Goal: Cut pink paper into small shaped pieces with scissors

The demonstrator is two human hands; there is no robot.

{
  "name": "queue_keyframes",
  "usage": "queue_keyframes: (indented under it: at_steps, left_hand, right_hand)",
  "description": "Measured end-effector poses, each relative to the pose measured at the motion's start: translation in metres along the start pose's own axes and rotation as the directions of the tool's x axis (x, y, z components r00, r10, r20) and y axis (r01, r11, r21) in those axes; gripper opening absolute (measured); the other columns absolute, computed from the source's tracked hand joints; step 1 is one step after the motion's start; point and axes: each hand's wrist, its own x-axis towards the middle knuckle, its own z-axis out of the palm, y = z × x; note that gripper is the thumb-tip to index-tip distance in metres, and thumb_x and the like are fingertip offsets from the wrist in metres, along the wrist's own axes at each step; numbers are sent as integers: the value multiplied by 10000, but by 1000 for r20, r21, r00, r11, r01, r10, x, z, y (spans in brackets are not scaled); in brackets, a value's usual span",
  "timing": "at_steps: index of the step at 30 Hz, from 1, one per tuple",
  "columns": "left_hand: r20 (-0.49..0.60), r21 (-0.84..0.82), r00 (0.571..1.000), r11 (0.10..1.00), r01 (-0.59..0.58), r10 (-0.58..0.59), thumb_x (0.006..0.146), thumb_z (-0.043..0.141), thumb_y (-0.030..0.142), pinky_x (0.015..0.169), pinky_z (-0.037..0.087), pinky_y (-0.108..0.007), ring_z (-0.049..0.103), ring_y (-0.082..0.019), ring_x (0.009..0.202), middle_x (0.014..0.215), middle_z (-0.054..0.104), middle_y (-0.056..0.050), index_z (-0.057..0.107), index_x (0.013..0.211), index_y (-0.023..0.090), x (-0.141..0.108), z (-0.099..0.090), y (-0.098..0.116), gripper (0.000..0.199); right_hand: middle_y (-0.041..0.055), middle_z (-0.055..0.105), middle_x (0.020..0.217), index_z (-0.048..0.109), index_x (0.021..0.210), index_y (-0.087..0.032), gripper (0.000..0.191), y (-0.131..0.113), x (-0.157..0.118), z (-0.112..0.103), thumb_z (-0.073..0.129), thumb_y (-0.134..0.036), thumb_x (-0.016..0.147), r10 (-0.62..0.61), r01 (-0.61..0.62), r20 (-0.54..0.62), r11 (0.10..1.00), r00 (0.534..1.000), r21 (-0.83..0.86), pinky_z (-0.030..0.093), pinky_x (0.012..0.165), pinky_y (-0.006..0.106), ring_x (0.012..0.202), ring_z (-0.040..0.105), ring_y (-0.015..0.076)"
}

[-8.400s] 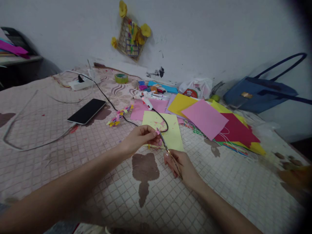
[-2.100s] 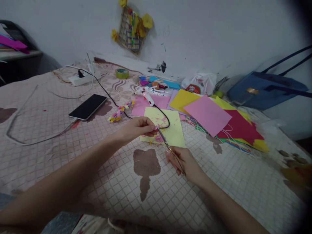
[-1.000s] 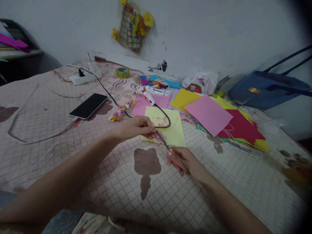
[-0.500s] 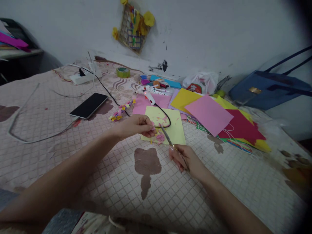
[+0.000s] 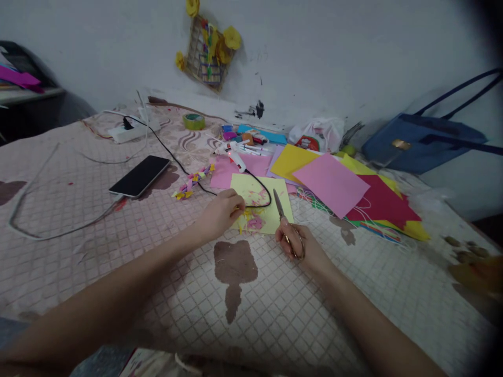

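Note:
My right hand (image 5: 298,243) grips a pair of scissors (image 5: 279,203) by the handles, the blades together and pointing up and away over the right part of a pale yellow sheet (image 5: 281,222). At the sheet's left edge, my left hand (image 5: 223,212) has its fingers pinched together; what they hold, if anything, I cannot make out. Pink paper pieces (image 5: 255,222) and thin yellow strips (image 5: 247,213) lie on the sheet between my hands. A black cord crosses the sheet from a white glue gun (image 5: 234,158) just behind it.
A colourful paper garland (image 5: 193,183) and a phone (image 5: 139,177) on a cable lie to the left. Coloured sheets (image 5: 332,183) and white string spread at the right, near a blue bag (image 5: 424,141). Green tape (image 5: 194,122) and a power strip (image 5: 131,132) sit farther back.
The scissors have swung away from my left hand, their tips now upward. My left hand has shifted slightly left and down; the pink piece at its fingertips no longer shows. The view has shifted slightly.

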Motion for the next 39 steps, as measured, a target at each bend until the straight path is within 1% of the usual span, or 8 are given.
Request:
queue_keyframes:
  at_steps: [4,10,17,23,28,31,35,39]
  left_hand:
    - [90,94,991,990,-107,99,799,429,171,722,389,-301,495,-180,825,826,553,-73,582,807,144,2,12,16,156]
    - [127,270,986,953,-140,108,811,424,191,741,368,-354,487,-223,876,869,574,-103,564,803,135,2,20,23,151]
    - [129,293,987,947,-133,99,805,414,155,739,367,-351,505,-220,858,872,579,-99,557,812,138,2,17,22,145]
    - [6,-104,997,991,82,-82,803,426,216,635,394,-271,519,-155,716,773,581,-54,540,780,144,3,8,13,136]
    - [273,-619,944,718,318,-183,772,476,286,528,389,-205,514,-97,582,664,567,-14,504,746,137,0,5,14,154]
    - [369,-682,920,633,366,-134,763,492,280,514,371,-184,506,-83,581,665,563,-14,519,751,126,-2,5,21,157]
    - [353,-697,935,656,289,-37,760,500,253,545,370,-184,487,-74,587,653,548,3,538,719,129,-5,6,30,136]
    - [365,-675,929,668,314,-67,788,461,290,551,376,-189,486,-74,576,640,543,3,553,708,127,-6,5,33,204]
  right_hand:
    - [-68,356,403,508,642,-153,429,-2,0,1,387,-535,795,-8,8,2,1000,1000,14,260,329,172,323,313,52]
    - [-72,347,377,526,643,-150,438,0,1,1,405,-549,776,-19,19,0,1000,1000,10,258,329,180,308,306,54]
    - [-66,339,390,519,642,-145,434,1,1,1,388,-529,795,-28,28,-5,1000,1000,9,268,322,176,315,310,54]
    - [-61,380,461,524,692,-146,357,3,3,4,447,-483,780,-84,83,-47,996,995,-30,291,341,180,342,357,54]
    - [-50,433,556,553,843,-144,282,0,4,11,598,-378,692,-185,172,-99,977,978,-129,322,392,187,433,394,70]
    - [-46,455,568,542,893,-144,285,-4,3,17,573,-365,716,-198,193,-54,976,979,-98,334,419,191,446,394,69]
    - [-32,488,591,529,747,-147,231,-6,3,21,527,-378,736,-182,181,-4,983,983,-34,314,375,182,401,370,51]
    - [-65,409,504,508,687,-155,190,-4,3,20,535,-338,733,-156,156,-43,988,987,-10,295,362,171,382,380,51]
